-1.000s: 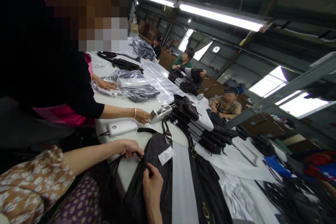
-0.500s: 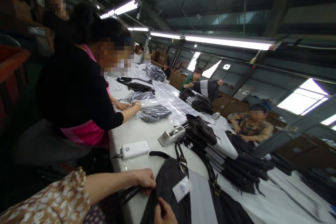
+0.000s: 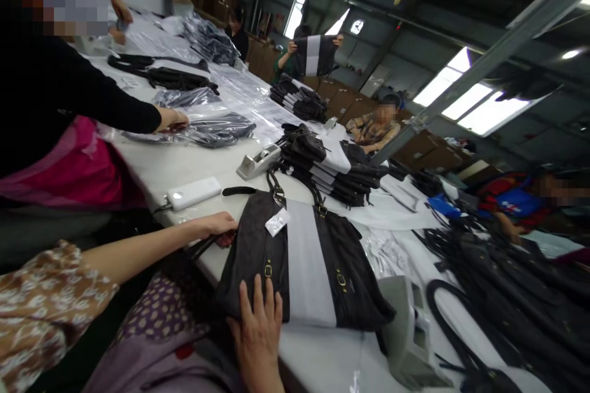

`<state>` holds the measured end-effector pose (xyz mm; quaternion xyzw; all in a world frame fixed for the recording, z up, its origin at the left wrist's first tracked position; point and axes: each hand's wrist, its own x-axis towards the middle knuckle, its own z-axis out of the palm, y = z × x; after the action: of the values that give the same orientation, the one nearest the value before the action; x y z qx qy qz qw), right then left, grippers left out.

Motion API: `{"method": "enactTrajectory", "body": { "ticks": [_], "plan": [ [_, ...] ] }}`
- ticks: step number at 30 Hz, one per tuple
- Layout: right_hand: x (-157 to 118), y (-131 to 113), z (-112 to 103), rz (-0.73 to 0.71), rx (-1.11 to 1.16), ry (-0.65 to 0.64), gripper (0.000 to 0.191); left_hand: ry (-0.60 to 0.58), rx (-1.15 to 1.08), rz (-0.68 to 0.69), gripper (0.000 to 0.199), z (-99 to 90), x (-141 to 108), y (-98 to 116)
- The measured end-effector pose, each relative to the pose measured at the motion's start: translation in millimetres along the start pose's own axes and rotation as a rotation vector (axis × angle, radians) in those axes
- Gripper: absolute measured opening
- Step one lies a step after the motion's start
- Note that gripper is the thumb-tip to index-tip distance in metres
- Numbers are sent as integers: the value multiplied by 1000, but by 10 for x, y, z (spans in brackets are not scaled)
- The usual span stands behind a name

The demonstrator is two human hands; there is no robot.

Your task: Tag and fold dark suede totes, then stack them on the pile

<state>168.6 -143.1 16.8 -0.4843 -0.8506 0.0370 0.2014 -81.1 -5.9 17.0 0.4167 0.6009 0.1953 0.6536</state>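
Observation:
A black handbag (image 3: 251,239) lies flat on the white table before me, with a pale grey band (image 3: 311,264) wrapped round its middle. Its handles stretch away from me, and a small white packet (image 3: 276,221) rests on its upper left part. At the bag's left edge, my left hand (image 3: 219,227) is closed on a thin dark strap; its fingertips are partly hidden. My right hand (image 3: 259,325) lies palm down on the bag's lower left, fingers stretched and spread, beside a brass-coloured buckle (image 3: 268,268).
A grey tape dispenser (image 3: 408,331) stands right of the bag, another tape dispenser (image 3: 258,161) beyond it. Near the left edge lies a white box-shaped device (image 3: 193,192). Stacked bags (image 3: 332,172) stand behind. A co-worker's hand (image 3: 173,121) touches plastic-wrapped goods (image 3: 221,129).
The view has swung right and down, showing more of the bag and table. My right hand has gone from partly curled to flat on the bag. The left stays at the bag's edge.

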Motion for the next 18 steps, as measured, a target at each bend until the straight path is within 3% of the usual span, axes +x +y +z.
{"method": "enactTrajectory", "body": {
  "ticks": [3, 6, 10, 13, 15, 18],
  "plan": [
    [-122, 64, 242, -14, -35, 5, 58, 11, -49, -10, 34, 17, -65, 36],
    [-93, 124, 318, -30, -14, 3, 61, 27, -107, 0, 35, 23, -114, 79],
    [-57, 68, 208, -18, 63, 6, 62, 36, -156, 20, 48, 93, -166, 141],
    [-174, 54, 23, 14, 245, 29, 51, 98, -7, 87, 60, 206, -213, 134],
    [-345, 161, -132, 195, 403, 139, 38, 142, 119, 166, 60, 236, -224, 102],
    [-672, 474, -365, 803, 637, 448, 41, 82, 306, 239, 55, 103, -156, 163]
  ]
}}
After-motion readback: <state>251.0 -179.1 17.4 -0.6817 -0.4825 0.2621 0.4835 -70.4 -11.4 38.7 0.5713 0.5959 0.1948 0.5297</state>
